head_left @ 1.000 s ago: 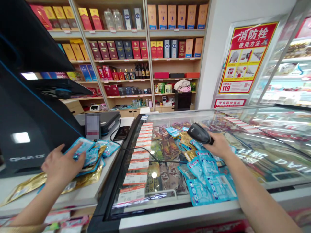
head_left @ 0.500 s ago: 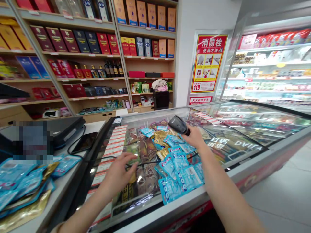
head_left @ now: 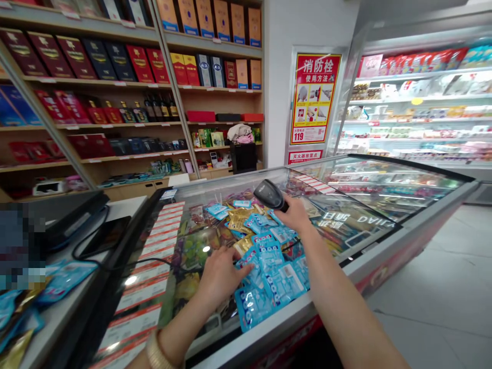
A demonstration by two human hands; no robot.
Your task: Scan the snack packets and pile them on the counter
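Observation:
A black handheld barcode scanner (head_left: 268,194) is gripped by its handle in my right hand (head_left: 295,214), held above the glass-topped freezer. Under and beside it lies a loose pile of blue snack packets (head_left: 286,283) with several gold packets (head_left: 239,219) among them. My left hand (head_left: 221,270) is at the pile's left edge, thumb apart from the fingers, with nothing visible in it. Its thumb overlaps a blue packet; whether it touches is unclear. The scanner's black cable (head_left: 142,261) runs left across the freezer, partly hidden behind my left hand.
More blue packets (head_left: 69,279) lie on the counter at the left, beside a black flat device (head_left: 109,236). White price labels (head_left: 154,256) line the freezer's left side. Shelves of boxed bottles (head_left: 146,64) stand behind; a lit refrigerated display (head_left: 415,110) is at the right.
My left hand has moved right, from over the glass to the packet pile. The view has turned slightly rightward. The scanner stays in my right hand.

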